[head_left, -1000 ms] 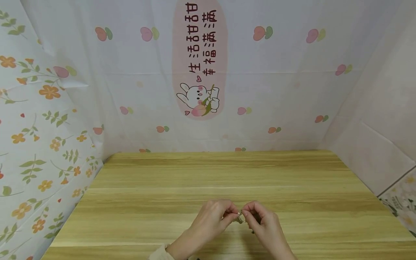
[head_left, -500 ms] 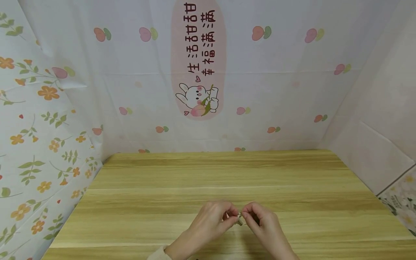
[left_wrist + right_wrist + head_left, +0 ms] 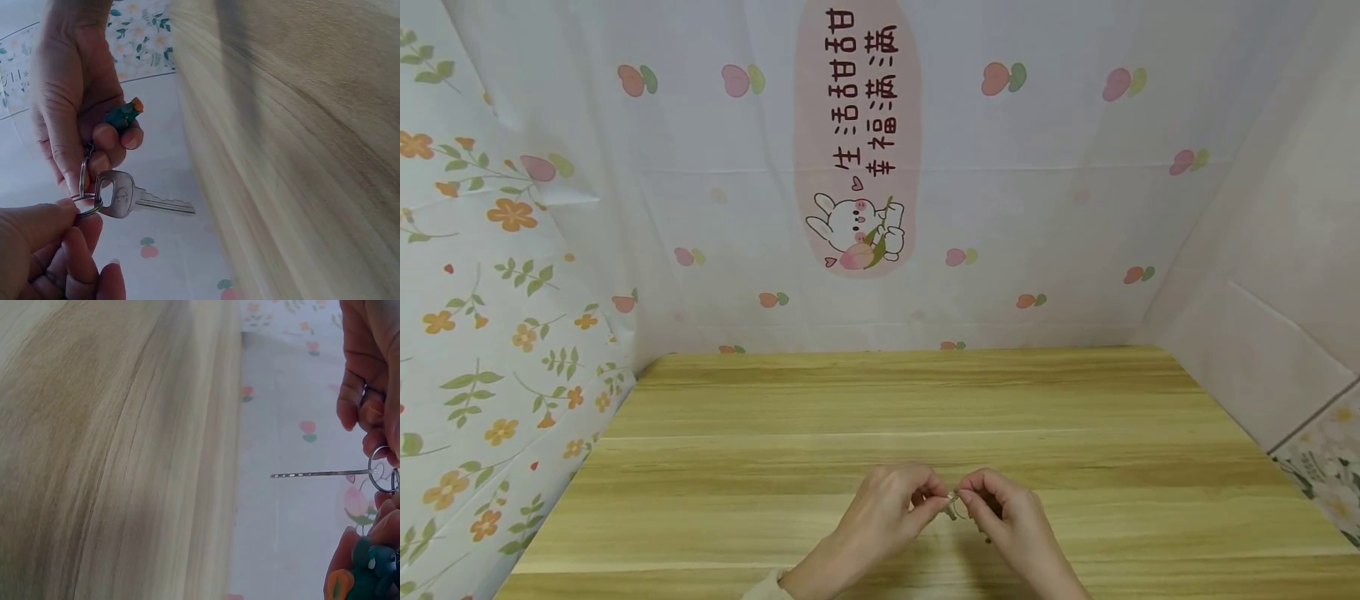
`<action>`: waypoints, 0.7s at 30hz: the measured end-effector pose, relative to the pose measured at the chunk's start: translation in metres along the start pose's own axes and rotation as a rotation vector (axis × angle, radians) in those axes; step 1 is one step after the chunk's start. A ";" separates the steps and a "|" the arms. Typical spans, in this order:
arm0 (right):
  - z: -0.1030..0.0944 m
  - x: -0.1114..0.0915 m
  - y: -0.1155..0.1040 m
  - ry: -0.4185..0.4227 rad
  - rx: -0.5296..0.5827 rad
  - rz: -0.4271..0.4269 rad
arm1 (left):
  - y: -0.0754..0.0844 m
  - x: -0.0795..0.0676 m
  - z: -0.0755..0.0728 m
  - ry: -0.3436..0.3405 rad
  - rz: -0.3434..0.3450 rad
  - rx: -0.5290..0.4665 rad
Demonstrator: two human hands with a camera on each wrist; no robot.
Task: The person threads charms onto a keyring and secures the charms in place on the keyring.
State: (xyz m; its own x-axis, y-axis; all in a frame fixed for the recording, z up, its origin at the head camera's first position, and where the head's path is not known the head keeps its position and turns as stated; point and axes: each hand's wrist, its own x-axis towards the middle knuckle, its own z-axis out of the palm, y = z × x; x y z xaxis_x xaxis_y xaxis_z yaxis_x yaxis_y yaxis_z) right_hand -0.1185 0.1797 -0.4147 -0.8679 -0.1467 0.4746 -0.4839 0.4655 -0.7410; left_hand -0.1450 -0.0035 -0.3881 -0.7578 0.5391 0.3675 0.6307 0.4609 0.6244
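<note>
Both hands meet over the table in the head view. My left hand (image 3: 887, 508) pinches a split key ring (image 3: 90, 208) between thumb and forefinger. A silver key (image 3: 119, 197) hangs on that ring, its toothed blade pointing away from the fingers. My right hand (image 3: 1011, 512) pinches the keychain's metal link (image 3: 83, 172) right where it meets the ring. From the link, a short chain runs to a teal figurine charm (image 3: 122, 117) with an orange part, which lies against the curled right fingers. In the right wrist view the key shows edge-on, and the charm (image 3: 372, 572) sits at the lower corner.
A wood-grain table (image 3: 880, 408) lies under the hands. Behind it hangs a white cloth (image 3: 1037, 200) printed with fruit and a rabbit, and a floral cloth (image 3: 497, 333) covers the left side.
Both hands stay almost in place, still pinching the ring and link. The key and ring shift slightly between the fingertips, and a bit of the charm shows again below the right hand.
</note>
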 end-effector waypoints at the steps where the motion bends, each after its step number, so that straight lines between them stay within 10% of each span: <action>1: 0.000 0.000 0.000 -0.005 -0.001 -0.002 | 0.000 0.000 0.000 -0.005 0.001 0.000; 10: 0.003 -0.001 -0.006 0.041 -0.206 -0.115 | 0.002 0.001 0.000 -0.073 -0.026 0.044; 21: 0.002 0.002 -0.002 0.029 -0.070 -0.076 | 0.001 0.001 0.003 0.000 -0.041 0.020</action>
State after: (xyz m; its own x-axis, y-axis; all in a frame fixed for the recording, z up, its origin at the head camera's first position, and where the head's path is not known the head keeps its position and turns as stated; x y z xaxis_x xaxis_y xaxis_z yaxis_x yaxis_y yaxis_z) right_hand -0.1190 0.1768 -0.4133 -0.8251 -0.1586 0.5423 -0.5379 0.5140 -0.6682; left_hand -0.1444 -0.0003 -0.3893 -0.7832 0.5192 0.3421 0.6022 0.4966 0.6251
